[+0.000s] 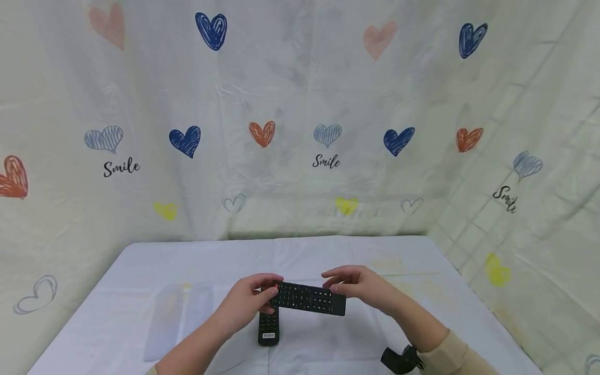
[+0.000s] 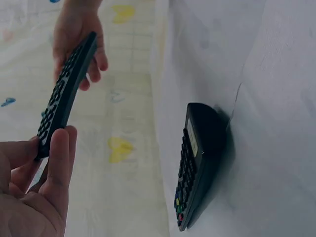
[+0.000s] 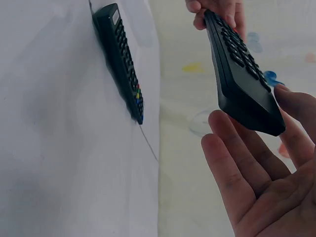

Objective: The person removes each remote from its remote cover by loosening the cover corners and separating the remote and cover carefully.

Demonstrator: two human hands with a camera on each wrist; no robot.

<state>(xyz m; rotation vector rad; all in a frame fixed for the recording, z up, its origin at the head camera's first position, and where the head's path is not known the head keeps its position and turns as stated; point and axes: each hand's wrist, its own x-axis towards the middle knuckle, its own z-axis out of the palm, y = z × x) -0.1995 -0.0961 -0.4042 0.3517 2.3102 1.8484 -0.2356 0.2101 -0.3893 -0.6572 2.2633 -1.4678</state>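
A black remote control [image 1: 311, 299] is held above the table, long side across, buttons facing me. My left hand [image 1: 245, 303] pinches its left end between thumb and fingers. Around its right end is my right hand [image 1: 367, 287], the thumb at the top edge and the fingers loosely extended; in the right wrist view those fingers [image 3: 229, 170] stand apart from the remote's underside. A second black remote control [image 1: 269, 329], with a white label and some coloured buttons, lies buttons up on the table below the left hand, its far end hidden in the head view.
A white cloth covers the table [image 1: 304, 354]. Two translucent plastic pieces [image 1: 161, 323] lie on its left side. A black strap-like device [image 1: 402, 360] is by the right sleeve. Behind hangs a pale curtain [image 1: 290, 78] printed with hearts and "Smile".
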